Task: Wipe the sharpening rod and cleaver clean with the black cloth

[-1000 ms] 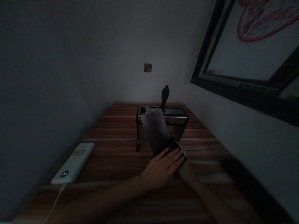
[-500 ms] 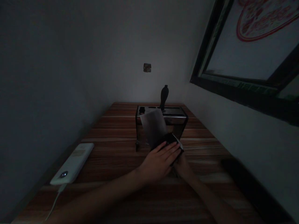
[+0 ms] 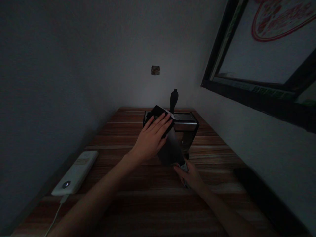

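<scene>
A broad, rectangular cleaver (image 3: 170, 151) slants up and away above the table, its far part covered. My right hand (image 3: 194, 176) is closed round it at the handle end; the handle is mostly hidden. Across the upper blade lies my left hand (image 3: 153, 135), fingers long and close together, pressing a folded black cloth (image 3: 156, 112) with a pale edge against the metal. Just behind stands a knife block (image 3: 185, 123) with a metal-trimmed top. A dark knife handle (image 3: 174, 100) sticks up from it.
On the left of the wood-grained table (image 3: 111, 151) lies a white power bank (image 3: 75, 172) with a cable (image 3: 55, 217) plugged in. A dark long object (image 3: 266, 200) runs along the right edge. Walls close in on both sides, with a framed panel (image 3: 256, 65) at upper right.
My left hand and the black cloth have slid up the blade, from near the handle toward the far end. The lower blade is now uncovered. My right hand stays about where it was.
</scene>
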The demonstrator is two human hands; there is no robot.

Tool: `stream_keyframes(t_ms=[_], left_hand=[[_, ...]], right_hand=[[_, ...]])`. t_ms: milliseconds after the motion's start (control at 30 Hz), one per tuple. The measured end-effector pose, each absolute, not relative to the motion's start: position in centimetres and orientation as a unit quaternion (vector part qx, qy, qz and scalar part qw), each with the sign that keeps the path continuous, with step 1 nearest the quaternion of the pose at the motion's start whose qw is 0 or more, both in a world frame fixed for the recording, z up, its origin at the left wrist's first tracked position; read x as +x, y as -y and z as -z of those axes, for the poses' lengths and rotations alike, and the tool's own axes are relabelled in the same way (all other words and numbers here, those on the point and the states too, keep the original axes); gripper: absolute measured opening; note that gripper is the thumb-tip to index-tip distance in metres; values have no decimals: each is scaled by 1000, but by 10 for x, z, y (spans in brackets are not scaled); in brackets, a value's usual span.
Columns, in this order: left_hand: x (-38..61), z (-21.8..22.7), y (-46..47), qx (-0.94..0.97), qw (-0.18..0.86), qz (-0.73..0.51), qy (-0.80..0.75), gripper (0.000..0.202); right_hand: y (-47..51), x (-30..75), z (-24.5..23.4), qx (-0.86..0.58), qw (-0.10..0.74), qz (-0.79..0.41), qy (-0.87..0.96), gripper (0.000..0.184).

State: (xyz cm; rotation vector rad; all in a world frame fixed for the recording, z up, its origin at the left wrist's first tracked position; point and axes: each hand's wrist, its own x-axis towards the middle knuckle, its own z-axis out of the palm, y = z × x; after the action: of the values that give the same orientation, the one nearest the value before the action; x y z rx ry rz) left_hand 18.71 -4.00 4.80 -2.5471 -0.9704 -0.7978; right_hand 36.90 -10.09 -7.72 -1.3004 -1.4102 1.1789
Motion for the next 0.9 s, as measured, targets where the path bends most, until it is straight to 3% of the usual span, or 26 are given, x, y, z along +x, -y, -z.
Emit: stream_keyframes(t_ms=[267,600,900], left_hand=[[186,-47,40,-879,159,283,350,66],[191,-40,44,-872,168,294,352,57],[208,6,73,-931,151,193,269,59]], right_hand=[[102,368,72,-533,423,-468,564,32],[101,368,78,-528,424,-476,561,33],[99,371,84,-528,433,-451,575,25]])
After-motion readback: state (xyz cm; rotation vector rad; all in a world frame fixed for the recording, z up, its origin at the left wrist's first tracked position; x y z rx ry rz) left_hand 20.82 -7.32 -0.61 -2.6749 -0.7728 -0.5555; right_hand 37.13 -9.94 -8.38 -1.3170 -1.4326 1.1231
